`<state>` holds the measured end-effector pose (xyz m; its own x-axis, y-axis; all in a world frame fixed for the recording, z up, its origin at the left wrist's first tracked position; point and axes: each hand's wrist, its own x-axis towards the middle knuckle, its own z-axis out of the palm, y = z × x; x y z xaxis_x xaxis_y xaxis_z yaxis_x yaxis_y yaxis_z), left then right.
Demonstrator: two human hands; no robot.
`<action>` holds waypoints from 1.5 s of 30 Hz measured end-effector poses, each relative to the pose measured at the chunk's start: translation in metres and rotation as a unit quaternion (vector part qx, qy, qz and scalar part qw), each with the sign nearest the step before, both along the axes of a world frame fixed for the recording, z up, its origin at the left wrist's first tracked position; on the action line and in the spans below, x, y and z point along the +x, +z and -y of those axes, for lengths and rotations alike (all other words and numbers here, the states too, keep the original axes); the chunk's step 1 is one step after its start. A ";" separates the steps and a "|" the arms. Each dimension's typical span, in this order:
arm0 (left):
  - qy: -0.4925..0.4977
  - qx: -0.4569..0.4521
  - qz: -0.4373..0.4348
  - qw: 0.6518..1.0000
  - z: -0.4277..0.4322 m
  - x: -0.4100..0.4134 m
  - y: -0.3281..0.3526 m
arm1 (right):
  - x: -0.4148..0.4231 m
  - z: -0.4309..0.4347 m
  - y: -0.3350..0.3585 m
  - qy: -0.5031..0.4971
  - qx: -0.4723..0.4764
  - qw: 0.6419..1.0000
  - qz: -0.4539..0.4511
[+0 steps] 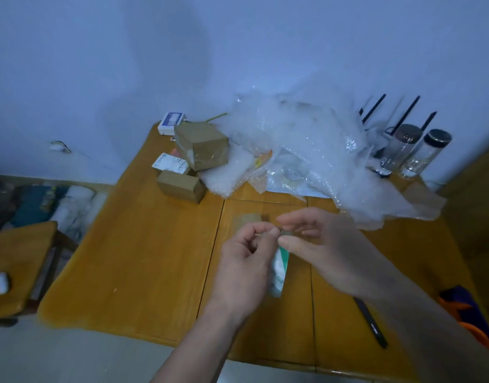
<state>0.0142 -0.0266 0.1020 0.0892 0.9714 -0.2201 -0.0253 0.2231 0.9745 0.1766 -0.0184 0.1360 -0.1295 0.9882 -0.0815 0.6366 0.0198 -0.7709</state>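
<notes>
L hand [246, 261] is hovering over the table [143, 258], near the middle-front. It's curled tight, w/ thumb and index pinching the top end of a green-white packet [279, 269]. The packet is hanging down from that pinch between the two hands, just above the tabletop, long side running toward the person. R hand [329, 244] is coming in from the right. It's mostly open, fingers lying nearly straight and a bit spread, and the thumb tip is touching the packet's top edge right by the L fingertips. It isn't wrapping round anything. A tan scrap [250, 219] is showing just behind the L fingers. It's too blurred to tell if it's being held.

A black pen [371, 323] is lying near the front edge, under the R forearm. At the back, a big heap of bubble wrap [301, 145] is spreading across the right half. Two cardboard boxes [201, 146] are sitting just left of it, w/ a white box [170, 123] against the wall. Two glass jars [428, 153] are standing upright in the far right corner, w/ dark antennas [376, 106] sticking up behind. A wooden stool [19, 258] is standing left of the table, apart from it.
</notes>
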 end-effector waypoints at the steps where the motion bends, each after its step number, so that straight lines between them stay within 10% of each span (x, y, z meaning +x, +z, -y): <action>1: -0.004 0.021 -0.001 1.000 0.001 0.000 0.012 | -0.001 0.002 0.014 -0.008 0.019 1.000 -0.005; 16: 0.011 0.159 0.020 0.987 0.004 0.012 0.131 | -0.005 0.023 0.150 -0.045 0.234 0.966 0.103; 30: -0.031 0.101 0.111 0.988 0.007 -0.004 0.158 | -0.017 0.033 0.183 -0.049 0.236 0.966 0.094; 45: -0.015 0.170 0.000 0.985 0.007 -0.008 0.159 | -0.032 0.053 0.196 -0.047 0.281 0.952 0.114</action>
